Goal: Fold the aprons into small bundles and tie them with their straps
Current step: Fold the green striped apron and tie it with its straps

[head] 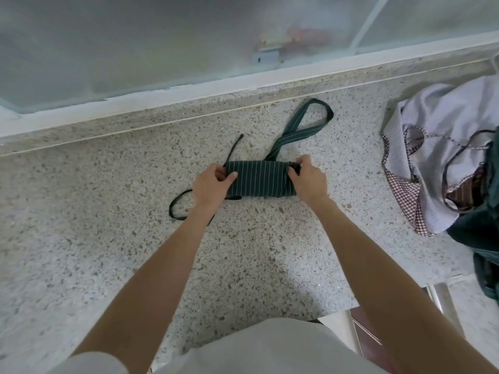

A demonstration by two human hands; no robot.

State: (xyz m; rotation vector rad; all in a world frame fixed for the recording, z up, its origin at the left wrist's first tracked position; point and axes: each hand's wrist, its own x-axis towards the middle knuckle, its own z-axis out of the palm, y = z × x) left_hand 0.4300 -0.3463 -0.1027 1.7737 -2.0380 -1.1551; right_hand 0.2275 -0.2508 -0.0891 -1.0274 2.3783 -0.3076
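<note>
Mid-desk, both hands work one dark striped apron, already folded into a narrow bundle. The left hand pinches its left end, where a thin strap loops toward the near-left; the right hand grips the right end. Beyond, the wide neck loop and another thin strap trail toward the far edge. By the right edge lies a heap of unfolded aprons. Folding looks nearly done; next, I judge, the straps must be wrapped round and knotted.
</note>
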